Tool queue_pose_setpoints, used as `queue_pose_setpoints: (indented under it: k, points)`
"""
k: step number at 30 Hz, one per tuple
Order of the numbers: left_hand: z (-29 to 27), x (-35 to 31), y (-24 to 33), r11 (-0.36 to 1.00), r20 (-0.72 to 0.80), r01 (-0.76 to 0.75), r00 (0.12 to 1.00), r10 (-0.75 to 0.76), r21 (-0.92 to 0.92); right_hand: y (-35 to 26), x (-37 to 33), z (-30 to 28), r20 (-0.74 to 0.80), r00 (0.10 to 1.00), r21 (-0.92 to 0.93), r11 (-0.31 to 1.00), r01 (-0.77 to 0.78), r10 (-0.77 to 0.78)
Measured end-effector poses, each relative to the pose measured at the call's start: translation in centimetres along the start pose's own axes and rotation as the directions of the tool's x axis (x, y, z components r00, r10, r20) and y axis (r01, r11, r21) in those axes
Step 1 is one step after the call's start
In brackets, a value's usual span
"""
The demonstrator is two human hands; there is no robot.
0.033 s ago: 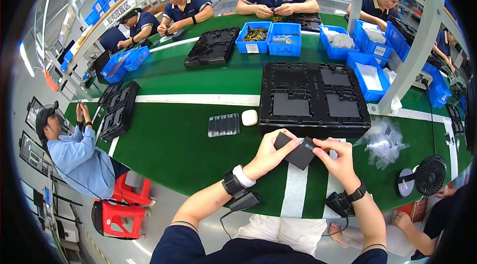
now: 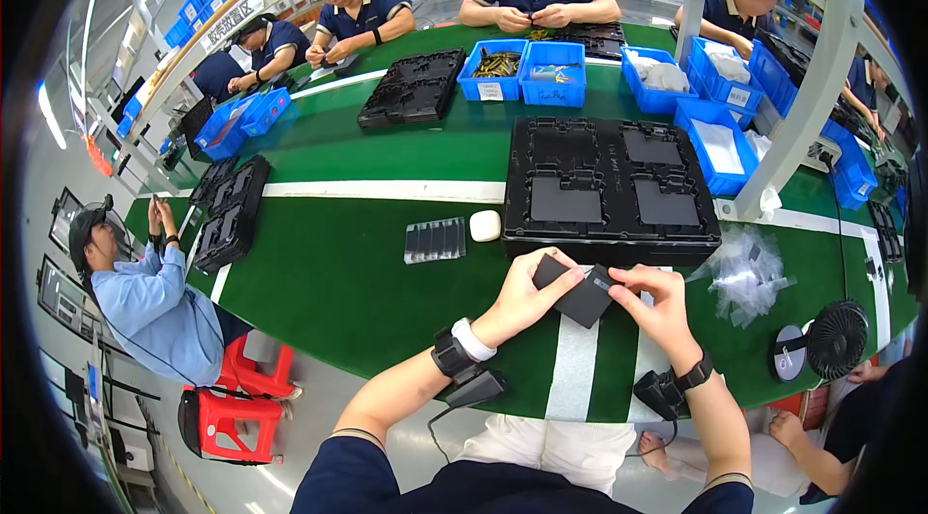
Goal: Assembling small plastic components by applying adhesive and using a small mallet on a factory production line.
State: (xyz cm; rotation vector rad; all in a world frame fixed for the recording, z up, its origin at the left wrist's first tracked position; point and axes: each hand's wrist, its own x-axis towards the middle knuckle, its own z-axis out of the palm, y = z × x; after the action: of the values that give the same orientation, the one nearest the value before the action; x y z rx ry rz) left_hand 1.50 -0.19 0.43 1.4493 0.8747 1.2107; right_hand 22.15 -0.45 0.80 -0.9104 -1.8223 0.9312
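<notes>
I see the flat, matt black rectangular piece point(image 2: 582, 305) raised just right of the lower centre of the frame, tilted, with a small greyish label near its right end. The left hand point(image 2: 527, 293) has its grip clamped on the piece's left side, thumb laid across the face turned toward my camera. The right hand point(image 2: 660, 309) has its grip clamped on the right end, thumb and fingertips pinching beside the label.

Right above both hands in the frame I have the large black moulded plastic tray point(image 2: 657, 252), dark flat rectangles lying in its pockets. Left of it, near the centre, sit the small white rounded case point(image 2: 485, 225) and the clear plastic strip with black bars point(image 2: 435, 241). On the right I find the loose heap of clear plastic film point(image 2: 742, 274), and at lower right the round black fan point(image 2: 837, 341). All this rests on the green surface point(image 2: 338, 258). A person in a light blue shirt point(image 2: 159, 306) sits at the left.
</notes>
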Motion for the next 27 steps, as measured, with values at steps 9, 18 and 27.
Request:
queue_pose_setpoints:
  k: [9,18,27]
  points:
    - [-0.8,0.2,0.1,0.959,0.063,-0.083,0.996,0.068,0.272,0.6,0.9,0.1,0.209,0.95,0.16,0.951,-0.266,0.23]
    - [-1.2,0.4,-0.9,0.974,0.167,0.068,0.98,-0.105,0.217,-0.1,0.9,-0.1,0.415,0.897,-0.005,0.986,-0.169,0.156]
    - [-0.4,-0.1,-0.1,0.902,0.414,0.415,0.846,-0.335,-0.118,-0.2,0.8,0.1,0.229,0.919,0.108,0.946,0.305,-0.322]
